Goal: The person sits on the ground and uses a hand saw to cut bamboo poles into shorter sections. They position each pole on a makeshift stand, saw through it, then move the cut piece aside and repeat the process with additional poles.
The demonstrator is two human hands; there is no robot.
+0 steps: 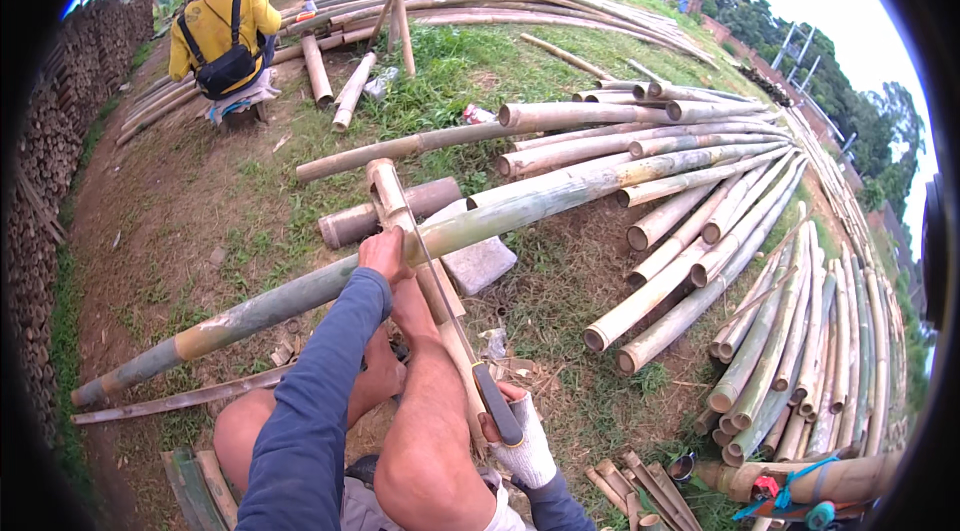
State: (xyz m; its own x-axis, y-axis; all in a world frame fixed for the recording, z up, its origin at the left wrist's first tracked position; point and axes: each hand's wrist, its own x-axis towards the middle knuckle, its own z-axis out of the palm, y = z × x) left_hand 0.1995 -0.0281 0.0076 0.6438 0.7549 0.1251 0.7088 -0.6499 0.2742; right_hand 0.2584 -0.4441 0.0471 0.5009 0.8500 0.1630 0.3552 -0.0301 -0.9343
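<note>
A long green-and-tan bamboo pole (285,306) slants across the view in front of me, lying over a split bamboo support (455,336). My left hand (384,254), bare below a blue sleeve, is closed on the pole just left of the saw. In a white knitted glove, my right hand (527,446) grips the dark handle of a handsaw (497,405). Its long thin blade reaches up and away, crossing the pole close to my left hand. Whether the teeth have cut into the bamboo I cannot tell. My bare knees are on either side of my left forearm.
A fanned stack of bamboo poles (680,241) lies to the right, with more poles (830,341) beyond. A thick bamboo section (350,223) and a pale block (478,264) sit near the support. A person in yellow (225,36) sits at the far left.
</note>
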